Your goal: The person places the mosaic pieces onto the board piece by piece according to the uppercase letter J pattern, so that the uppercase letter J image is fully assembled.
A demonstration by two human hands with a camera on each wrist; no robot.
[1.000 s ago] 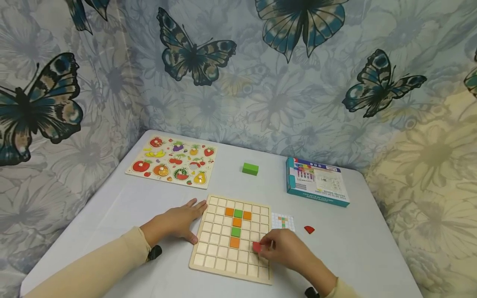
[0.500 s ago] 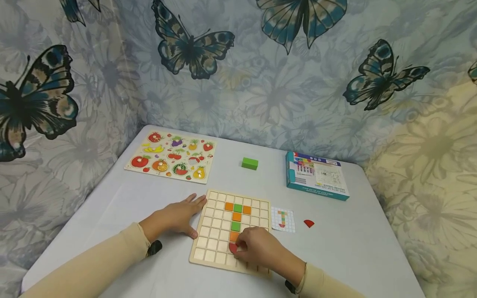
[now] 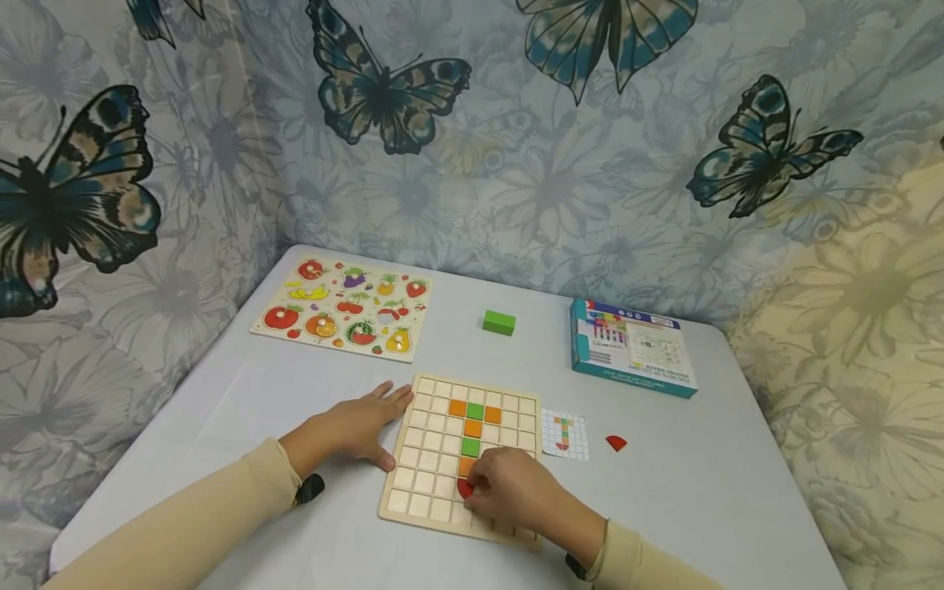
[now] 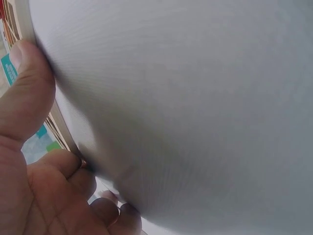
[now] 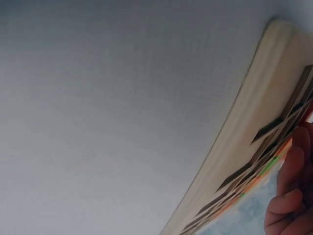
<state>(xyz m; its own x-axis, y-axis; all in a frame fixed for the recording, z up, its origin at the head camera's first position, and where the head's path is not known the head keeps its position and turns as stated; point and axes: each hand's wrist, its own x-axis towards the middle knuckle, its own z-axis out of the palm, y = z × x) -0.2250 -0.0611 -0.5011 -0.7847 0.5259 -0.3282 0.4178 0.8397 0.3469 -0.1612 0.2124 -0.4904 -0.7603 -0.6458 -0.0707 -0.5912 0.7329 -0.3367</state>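
A light wooden grid board (image 3: 404,482) lies flat on the table, with orange tiles (image 3: 492,415) and green tiles (image 3: 470,447) set in a T shape. My right hand (image 3: 519,492) pinches a red quarter-circle piece (image 3: 465,488) at the squares just below the lowest orange tile. In the right wrist view its curled fingers (image 5: 291,181) are over the grid, and the piece is mostly hidden. Fingers spread, my left hand (image 3: 350,428) rests along the board's left edge. The left wrist view has its thumb (image 4: 32,85) against the board's side.
Right of the board lies a small pattern card (image 3: 565,434), with another red quarter-circle piece (image 3: 616,443) beyond it. Farther back are a fruit puzzle board (image 3: 342,310), a green block (image 3: 499,323) and a teal-edged box (image 3: 634,348). A papered wall rises behind the table.
My right hand has moved left across the board with the red quarter-circle piece, from the right-hand columns to below the orange tile, uncovering the pattern card. The left hand stays at the edge.
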